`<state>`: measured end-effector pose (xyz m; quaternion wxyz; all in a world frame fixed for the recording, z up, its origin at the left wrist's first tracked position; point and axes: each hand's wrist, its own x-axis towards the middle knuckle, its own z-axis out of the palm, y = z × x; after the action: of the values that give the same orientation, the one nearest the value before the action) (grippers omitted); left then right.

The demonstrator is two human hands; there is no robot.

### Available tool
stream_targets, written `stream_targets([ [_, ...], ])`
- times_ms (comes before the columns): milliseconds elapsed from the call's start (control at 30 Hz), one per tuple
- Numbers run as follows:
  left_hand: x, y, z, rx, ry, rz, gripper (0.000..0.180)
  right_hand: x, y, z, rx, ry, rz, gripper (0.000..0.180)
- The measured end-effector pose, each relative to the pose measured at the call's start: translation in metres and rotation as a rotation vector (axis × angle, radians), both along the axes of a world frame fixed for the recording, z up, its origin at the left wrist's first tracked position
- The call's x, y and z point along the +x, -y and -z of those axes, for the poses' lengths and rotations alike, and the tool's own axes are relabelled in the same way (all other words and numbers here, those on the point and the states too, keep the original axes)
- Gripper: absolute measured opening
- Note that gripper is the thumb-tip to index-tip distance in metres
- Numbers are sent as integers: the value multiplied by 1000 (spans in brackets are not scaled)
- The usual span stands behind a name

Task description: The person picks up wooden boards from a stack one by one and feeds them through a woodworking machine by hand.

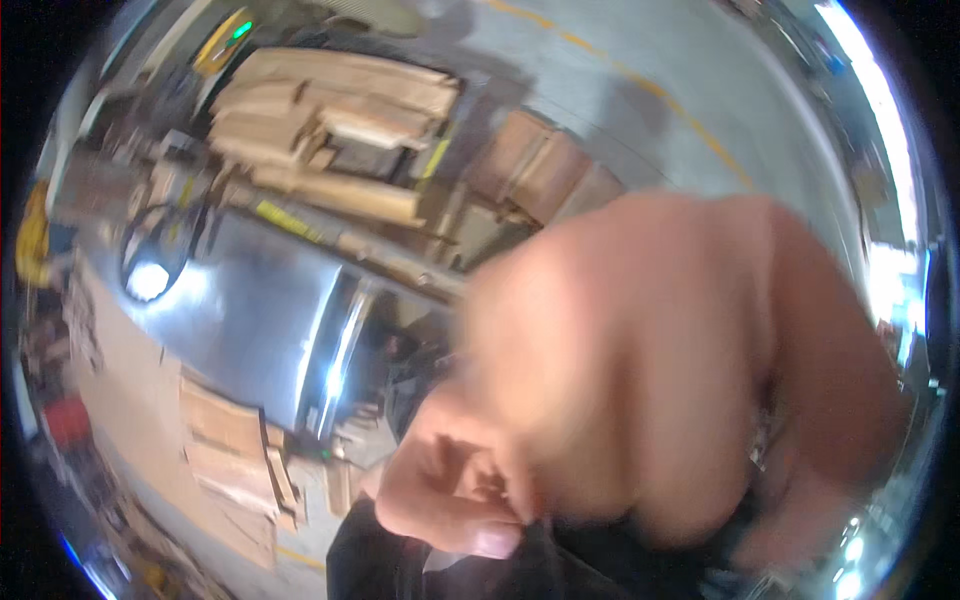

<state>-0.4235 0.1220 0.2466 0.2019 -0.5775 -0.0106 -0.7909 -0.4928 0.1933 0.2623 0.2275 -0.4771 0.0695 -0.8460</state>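
Workshop w/ stacked pale wood boards (330,110) upper left, shiny metal machine table (250,310) mid-left — one blurred hand (620,390), which side unclear, fingers curled narrow, pinching black fabric (480,565) at bottom centre; grip needs steadying.

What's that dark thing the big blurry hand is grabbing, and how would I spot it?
Start at the big blurred hand filling the right of the picture. Follow its curled fingertips down to the bottom edge: the black fabric they pinch there is the only soft dark thing, unlike the pale stacked wooden boards and shiny metal machine table.
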Motion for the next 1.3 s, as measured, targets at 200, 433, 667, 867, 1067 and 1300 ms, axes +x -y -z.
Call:
stream_targets([
  [200,103,34,-10,-144,977,291,17,-5,34,19,-203,18,-529,17],
  [433,140,57,-3,-164,567,-24,19,8,54,58,-19,152,-577,14],
  [667,181,94,-6,-166,501,-484,25,60,114,48,128,204,-687,17],
  [867,274,201,71,-449,1592,-1786,30,76,146,72,217,174,-721,14],
  [1067,390,288,290,-797,3347,-1853,97,101,172,73,271,185,-776,11],
  [1300,374,269,276,-93,2779,-1653,74,118,191,160,919,-176,-314,10],
])
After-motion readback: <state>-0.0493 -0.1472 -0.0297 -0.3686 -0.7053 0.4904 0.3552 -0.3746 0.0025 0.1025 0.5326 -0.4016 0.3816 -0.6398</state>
